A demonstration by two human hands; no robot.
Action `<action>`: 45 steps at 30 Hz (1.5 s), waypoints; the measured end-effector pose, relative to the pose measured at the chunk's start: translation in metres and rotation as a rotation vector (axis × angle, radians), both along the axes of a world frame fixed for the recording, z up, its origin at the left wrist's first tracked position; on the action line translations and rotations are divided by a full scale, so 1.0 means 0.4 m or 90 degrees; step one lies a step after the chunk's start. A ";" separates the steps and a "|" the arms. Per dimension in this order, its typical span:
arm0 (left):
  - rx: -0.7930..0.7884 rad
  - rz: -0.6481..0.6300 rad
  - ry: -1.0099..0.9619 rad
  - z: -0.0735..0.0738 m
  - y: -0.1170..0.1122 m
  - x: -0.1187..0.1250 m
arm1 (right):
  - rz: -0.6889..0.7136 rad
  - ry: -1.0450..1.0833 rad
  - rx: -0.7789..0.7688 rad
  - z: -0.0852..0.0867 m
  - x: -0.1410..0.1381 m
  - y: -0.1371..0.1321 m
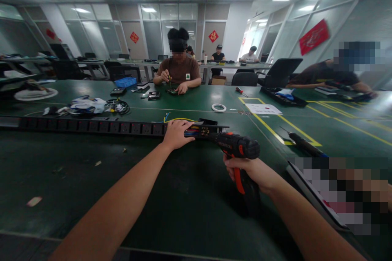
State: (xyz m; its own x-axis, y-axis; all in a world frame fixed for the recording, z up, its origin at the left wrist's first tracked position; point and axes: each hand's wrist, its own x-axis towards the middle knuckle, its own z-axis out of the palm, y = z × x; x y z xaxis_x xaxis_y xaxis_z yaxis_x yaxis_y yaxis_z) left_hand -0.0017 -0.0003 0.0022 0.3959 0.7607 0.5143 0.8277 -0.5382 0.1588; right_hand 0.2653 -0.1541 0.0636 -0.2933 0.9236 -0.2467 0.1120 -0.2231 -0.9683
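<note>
A long black power strip (101, 127) with a row of sockets lies across the table. My left hand (178, 133) grips it near its right end, fingers over the top and thumb along the near side. Coloured wires (192, 132) show inside the open end beside my thumb, and a yellow-green wire (180, 120) loops out behind. In my right hand (245, 167) is a black and orange cordless drill (239, 145), held by its handle. Its nose points left at the strip's open end; whether the tip touches a screw is too small to tell.
Across the green table (171, 204) a person (180, 69) works on a small device. To my right lie a screwdriver-like tool (301, 142), paper (263, 109) and a tape roll (219, 107). Bagged items and cables (88, 105) lie at the left, near a blue basket (125, 82).
</note>
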 end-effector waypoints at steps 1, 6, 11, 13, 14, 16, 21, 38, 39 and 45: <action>-0.001 0.000 0.000 0.000 0.000 0.000 | 0.003 0.002 0.002 0.001 0.000 0.000; -0.003 -0.002 -0.003 -0.001 0.000 0.000 | -0.007 -0.002 -0.002 0.005 -0.003 0.001; 0.000 -0.003 0.000 -0.004 0.004 -0.001 | -0.018 -0.005 -0.005 0.005 -0.007 -0.001; -0.005 -0.001 0.003 -0.005 0.005 -0.002 | -0.022 -0.011 -0.007 0.005 -0.007 -0.001; -0.007 0.001 0.004 -0.005 0.005 -0.002 | -0.024 -0.012 -0.008 0.005 -0.008 -0.001; -0.005 -0.001 0.005 -0.005 0.005 -0.002 | -0.024 -0.011 -0.009 0.004 -0.007 -0.001; 0.004 -0.001 0.007 -0.006 0.004 -0.003 | -0.013 -0.002 -0.008 -0.002 -0.003 0.003; 0.004 -0.002 0.003 -0.004 0.004 -0.002 | -0.003 0.004 -0.010 -0.009 0.004 0.005; 0.003 -0.002 0.003 -0.004 0.003 -0.002 | -0.008 0.004 -0.009 -0.010 0.004 0.005; -0.003 -0.005 0.005 -0.003 0.002 -0.001 | -0.002 0.003 -0.013 -0.005 -0.001 0.005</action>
